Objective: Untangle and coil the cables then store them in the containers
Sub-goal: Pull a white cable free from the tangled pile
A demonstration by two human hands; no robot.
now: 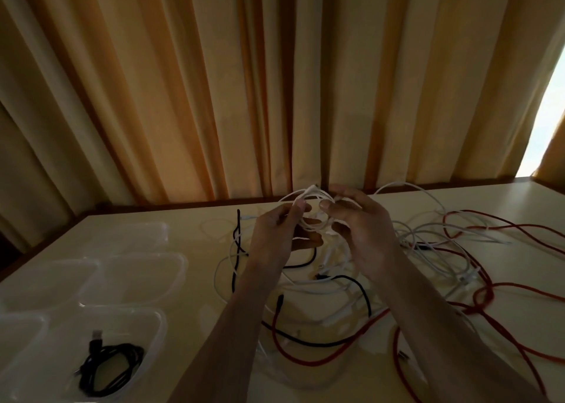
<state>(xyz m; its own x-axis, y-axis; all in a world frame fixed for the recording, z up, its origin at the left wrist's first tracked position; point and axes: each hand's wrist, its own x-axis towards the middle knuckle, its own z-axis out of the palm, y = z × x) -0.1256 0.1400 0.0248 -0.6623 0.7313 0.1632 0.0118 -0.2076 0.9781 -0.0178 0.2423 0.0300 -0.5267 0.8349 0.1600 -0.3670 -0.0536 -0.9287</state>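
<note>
Both hands are raised over the middle of the table with a small coil of white cable (312, 196) between them. My left hand (276, 234) pinches the coil's left side. My right hand (360, 228) grips its right side with curled fingers. A strand of the white cable runs off to the right from the coil. Below the hands lies a tangle of white, black (360, 292) and red cables (486, 298). Several clear plastic containers (143, 272) stand at the left. The nearest one (154, 326) holds a coiled black cable (110, 369).
The cream table (195, 317) ends at a dark far edge under orange curtains (244, 81). A bright gap of window shows at the far right. Red cable loops spread to the table's right side.
</note>
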